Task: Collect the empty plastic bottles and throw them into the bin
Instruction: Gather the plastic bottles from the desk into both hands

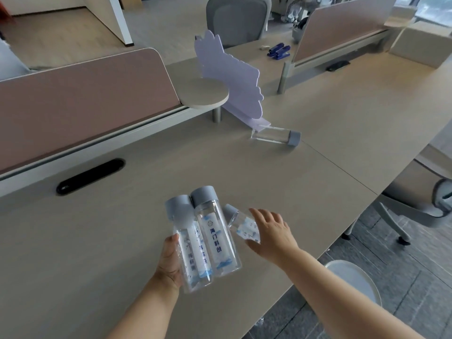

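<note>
1. Head view shows the left hand (171, 259) wrapped around a bunch of clear bottles (208, 243) with grey caps, held upright above the near edge of the desk (97, 241).
2. Right hand (270, 234) grips one more bottle (241, 225), tilted so its cap leans toward the bunch, touching or almost touching it.
3. One last bottle (275, 135) lies on its side further back on the desk, its base against the foot of a lilac cut-out sign (227, 77).
4. A pale round rim (352, 277) shows on the floor off the desk's right edge; it is probably the bin, though I cannot tell for certain.
5. Judging by this, the step in hand is passing the tilted bottle to the left hand. To do it well, slide it in parallel with the others, caps level, and let the left fingers close over it before the right hand lets go.
6. Smooth empty bottles slip easily, so a firm squeeze matters.
</note>
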The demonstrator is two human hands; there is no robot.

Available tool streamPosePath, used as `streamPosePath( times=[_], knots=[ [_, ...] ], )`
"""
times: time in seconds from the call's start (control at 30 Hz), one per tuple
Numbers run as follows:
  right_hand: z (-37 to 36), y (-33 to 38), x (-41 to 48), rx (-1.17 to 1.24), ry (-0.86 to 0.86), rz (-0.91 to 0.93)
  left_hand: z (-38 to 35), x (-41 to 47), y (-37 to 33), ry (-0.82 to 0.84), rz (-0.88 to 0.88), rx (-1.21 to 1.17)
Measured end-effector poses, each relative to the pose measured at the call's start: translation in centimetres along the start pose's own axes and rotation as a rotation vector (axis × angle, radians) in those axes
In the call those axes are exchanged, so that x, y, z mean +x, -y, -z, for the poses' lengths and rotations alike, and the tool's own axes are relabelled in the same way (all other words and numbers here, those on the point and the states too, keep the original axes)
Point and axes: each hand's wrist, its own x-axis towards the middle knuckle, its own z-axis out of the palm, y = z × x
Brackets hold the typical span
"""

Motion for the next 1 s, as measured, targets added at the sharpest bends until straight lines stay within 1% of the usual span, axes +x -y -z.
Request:
streamPosePath(
  times=[0.07,0.13,0.2,0.3,0.37,0.43,0.53,0.63,0.7,0.83,0.9,1.0],
  knots=[
    [-1.2,-1.2,-0.2,-0.038,0.117,-0.081,0.2,0.0,0.1,0.013,0.015,-0.004],
    [-2.3,-1.8,-0.5,-0.06,0.151,-0.12,0.4,0.0,0.1,0.039,0.005,-0.007],
    [-2.4,-1.6,-0.5,-0.025,0.108,-0.154,0.7,0.1,-0.1,0.065,-0.01,-0.008],
    [-0.5,0.5,-0.4,0.222,-0.036,-0.196,0.6,0.5,-0.9,0.089,-0.065,-0.007],
    [1.7,2.7,-0.5,0.381,-0.169,-0.144,-0.6,1.1,-1.7,0.127,-0.092,-0.023],
    [3.8,4.8,-0.8,0.437,-0.255,-0.039,-2.2,1.7,-2.3,0.219,-0.108,-0.033],
    [5.6,6.7,-1.2,0.373,-0.289,0.07,-4.7,2.9,-2.6,0.301,-0.11,-0.021],
    [6.1,6.5,-1.0,0.336,-0.245,0.064,-7.2,3.8,-2.8,0.386,-0.09,-0.025],
    [6.4,5.7,-0.7,0.365,-0.212,0.043,-8.2,4.3,-2.8,0.378,-0.07,-0.008],
    [7.5,3.6,1.1,0.477,-0.213,0.019,-9.4,5.8,-2.7,0.244,-0.064,0.111],
    [8.1,2.3,2.6,0.571,-0.204,0.002,-10.0,6.7,-2.7,0.217,-0.061,0.156],
    [8.5,-0.1,5.0,0.728,-0.142,-0.016,-11.3,8.4,-2.4,0.184,-0.059,0.144]
  ],
)
